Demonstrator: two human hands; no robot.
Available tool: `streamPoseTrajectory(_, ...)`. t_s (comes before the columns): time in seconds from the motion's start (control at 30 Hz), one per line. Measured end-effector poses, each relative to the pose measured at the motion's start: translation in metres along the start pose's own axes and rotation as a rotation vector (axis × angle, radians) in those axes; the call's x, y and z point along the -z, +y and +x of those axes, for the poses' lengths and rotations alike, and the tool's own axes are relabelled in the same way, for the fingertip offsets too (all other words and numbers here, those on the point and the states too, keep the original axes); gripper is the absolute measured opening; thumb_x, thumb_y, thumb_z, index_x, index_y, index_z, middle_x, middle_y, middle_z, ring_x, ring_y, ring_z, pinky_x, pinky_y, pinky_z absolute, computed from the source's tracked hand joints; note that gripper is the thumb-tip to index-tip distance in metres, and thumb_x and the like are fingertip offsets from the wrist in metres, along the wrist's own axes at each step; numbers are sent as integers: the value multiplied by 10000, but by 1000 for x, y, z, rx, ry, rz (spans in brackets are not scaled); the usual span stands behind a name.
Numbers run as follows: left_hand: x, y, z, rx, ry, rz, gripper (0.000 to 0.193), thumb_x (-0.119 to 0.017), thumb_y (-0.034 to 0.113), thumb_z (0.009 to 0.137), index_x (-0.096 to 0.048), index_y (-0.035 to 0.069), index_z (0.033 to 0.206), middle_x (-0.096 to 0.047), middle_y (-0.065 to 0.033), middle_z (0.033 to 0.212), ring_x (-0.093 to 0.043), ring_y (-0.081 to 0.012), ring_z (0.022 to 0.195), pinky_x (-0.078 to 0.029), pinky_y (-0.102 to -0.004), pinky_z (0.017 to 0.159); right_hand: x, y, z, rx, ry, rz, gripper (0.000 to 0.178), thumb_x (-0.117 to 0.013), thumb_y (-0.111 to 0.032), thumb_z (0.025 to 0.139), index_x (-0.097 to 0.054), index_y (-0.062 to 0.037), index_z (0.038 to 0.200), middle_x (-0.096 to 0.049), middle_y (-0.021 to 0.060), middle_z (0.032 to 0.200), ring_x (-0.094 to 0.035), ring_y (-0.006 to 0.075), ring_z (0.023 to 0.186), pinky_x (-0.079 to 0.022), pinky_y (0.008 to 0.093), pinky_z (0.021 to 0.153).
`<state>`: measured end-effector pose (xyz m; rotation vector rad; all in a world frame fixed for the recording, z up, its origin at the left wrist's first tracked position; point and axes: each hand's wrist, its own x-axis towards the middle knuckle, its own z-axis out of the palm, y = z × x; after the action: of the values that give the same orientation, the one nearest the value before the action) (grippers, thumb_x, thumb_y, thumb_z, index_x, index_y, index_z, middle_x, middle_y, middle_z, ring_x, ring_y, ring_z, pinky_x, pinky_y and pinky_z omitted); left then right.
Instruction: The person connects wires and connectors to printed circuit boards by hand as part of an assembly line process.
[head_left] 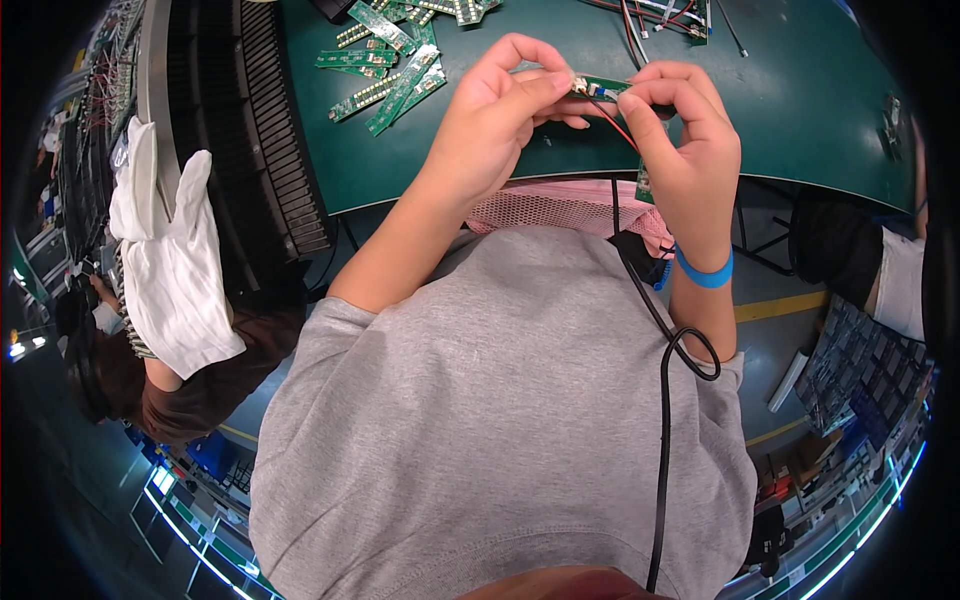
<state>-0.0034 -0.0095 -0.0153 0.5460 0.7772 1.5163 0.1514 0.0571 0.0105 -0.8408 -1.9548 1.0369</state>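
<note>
Holds a narrow green circuit board (606, 88) between both hands, just over the near side of a green table (800, 110). Pinches the board's left end, at a small white connector (580, 85), between thumb and forefinger of the left hand (500, 105), with the other fingers curled loosely behind. Grips the right end between thumb and bent fingers of the right hand (690, 130), covering part of it. Cannot tell the connector's exact seating behind the fingertips. From near the connector toward the right palm, red and black wires (620, 130). Below that palm, another piece of green board (643, 180), mostly hidden. On the table to the left, a loose heap of green circuit strips (402, 90), some across others. Beyond the right hand, a bundle of cables (640, 35). Wears a grey shirt (500, 380) and, on the right wrist, a blue band (705, 268). Over the shirt, a looped black cable (662, 430). At far left, beside a dark ridged rack (275, 130), a co-worker's brown sleeve (195, 405) and white glove (180, 290).
</note>
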Motion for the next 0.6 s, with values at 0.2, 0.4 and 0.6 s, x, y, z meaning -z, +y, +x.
streamPoseTrajectory(0.2, -5, 0, -1, -52, -49, 31, 207, -520, 29, 846, -455, -12, 1038, -591, -108, 937, -598, -183, 902, -470, -250, 762, -2, 0, 0, 8, 46, 65, 58, -609, -7, 736, -583, 34, 768, -567, 95, 843, -561, 167, 722, -440, 250, 654)
streamPoseTrajectory(0.4, -15, -3, -4, -202, 19, 284, 178, -587, 29, 823, -501, -1, 976, -551, -47, 920, -525, -92, 859, -433, -219, 763, -8, -7, -1, -13, 41, 141, 72, -622, -6, 723, -562, 16, 756, -549, 86, 842, -537, 171, 731, -434, 253, 651)
streamPoseTrajectory(0.6, -14, 3, 2, -315, 50, 494, 116, -580, 60, 835, -507, 8, 909, -511, -23, 840, -469, -59, 754, -394, -187, 629, -17, -7, 2, 32, 85, 181, 74, -624, -7, 729, -565, 16, 768, -526, 106, 874, -523, 185, 770, -430, 259, 687)
